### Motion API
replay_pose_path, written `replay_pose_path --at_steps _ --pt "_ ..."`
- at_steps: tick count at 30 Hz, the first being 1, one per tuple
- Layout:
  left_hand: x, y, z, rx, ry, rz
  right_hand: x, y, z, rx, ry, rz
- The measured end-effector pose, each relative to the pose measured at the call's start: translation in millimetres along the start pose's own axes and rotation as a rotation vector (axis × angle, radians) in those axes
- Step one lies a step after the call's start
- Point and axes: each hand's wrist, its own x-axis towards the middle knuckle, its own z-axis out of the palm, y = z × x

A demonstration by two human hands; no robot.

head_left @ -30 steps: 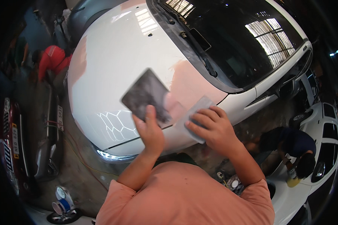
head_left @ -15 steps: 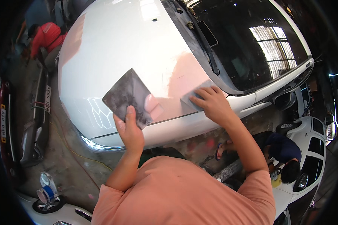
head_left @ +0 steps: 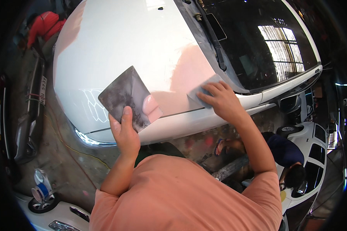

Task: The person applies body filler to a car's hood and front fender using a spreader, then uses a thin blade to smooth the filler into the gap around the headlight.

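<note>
Your left hand [head_left: 124,133] grips a grey sanding sheet [head_left: 124,98], fingers closed; your right hand [head_left: 219,101] presses what looks like another grey pad [head_left: 199,92] flat against the white car hood [head_left: 123,42].

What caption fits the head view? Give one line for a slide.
Left hand holds a grey board with pink putty; right hand presses a grey pad on the white hood.

A long white number plate [head_left: 42,89] with dark characters stands on edge at about nine o'clock, on the bumper [head_left: 31,115] of the dark car left of the white hood. At about eight o'clock, near the rim, a clear bottle [head_left: 41,184] carries a blue band label.
</note>
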Motion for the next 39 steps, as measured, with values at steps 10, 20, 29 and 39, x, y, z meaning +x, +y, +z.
replay_pose_path --at_steps 10,20,29,39 --pt "-14 -5 -2 -0.057 0.045 -0.059 90 45 1 -0.034 0.005 0.068" --pt "-10 -13 0 -0.094 0.058 -0.182 -10 6 -29 0.018 -0.185 -0.011" --pt "-33 -32 55 -0.209 -0.269 -0.634 -92 -120 -39 0.866 0.562 0.366" --pt "-60 -17 72 -0.113 -0.361 -0.678 -158 -174 10 0.613 0.392 0.742"
